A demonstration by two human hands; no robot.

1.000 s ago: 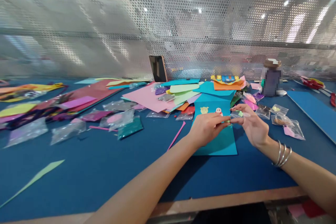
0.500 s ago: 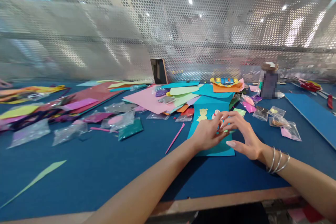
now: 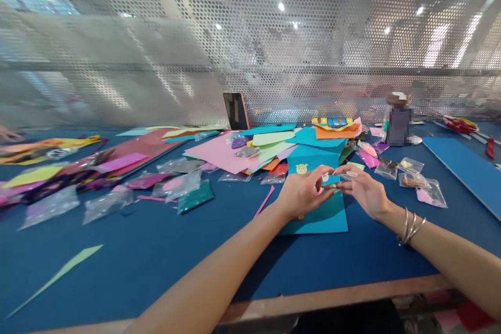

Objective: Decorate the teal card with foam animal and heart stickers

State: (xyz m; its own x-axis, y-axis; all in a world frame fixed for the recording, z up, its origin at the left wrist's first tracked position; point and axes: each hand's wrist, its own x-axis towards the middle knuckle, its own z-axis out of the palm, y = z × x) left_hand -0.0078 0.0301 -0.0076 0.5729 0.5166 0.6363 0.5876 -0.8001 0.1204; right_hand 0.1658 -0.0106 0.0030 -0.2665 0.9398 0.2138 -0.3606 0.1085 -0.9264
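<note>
In the head view, my left hand [image 3: 301,193] and my right hand [image 3: 367,193] meet fingertip to fingertip above a turquoise folded card [image 3: 326,222]. Both are closed in a pinch around a small light-green piece [image 3: 332,186], mostly covered by the fingers; its exact kind is unclear. A yellow bear-shaped cutout [image 3: 301,169] shows on the card just beyond my left hand. Beside it, a white figure [image 3: 325,177] is partly hidden by my fingers. Silver bangles circle my right wrist.
Coloured paper sheets [image 3: 211,151] and small plastic bags [image 3: 178,182] spread across the blue table. A phone [image 3: 235,111] leans upright at the back. To the right stand a jar [image 3: 399,122] and a blue board [image 3: 465,169]. A green paper strip [image 3: 62,271] lies front left.
My right hand has turned, bringing its thumb up against its fingers in a pinch beside my left fingertips. My left hand has shifted slightly left. The view has moved a little.
</note>
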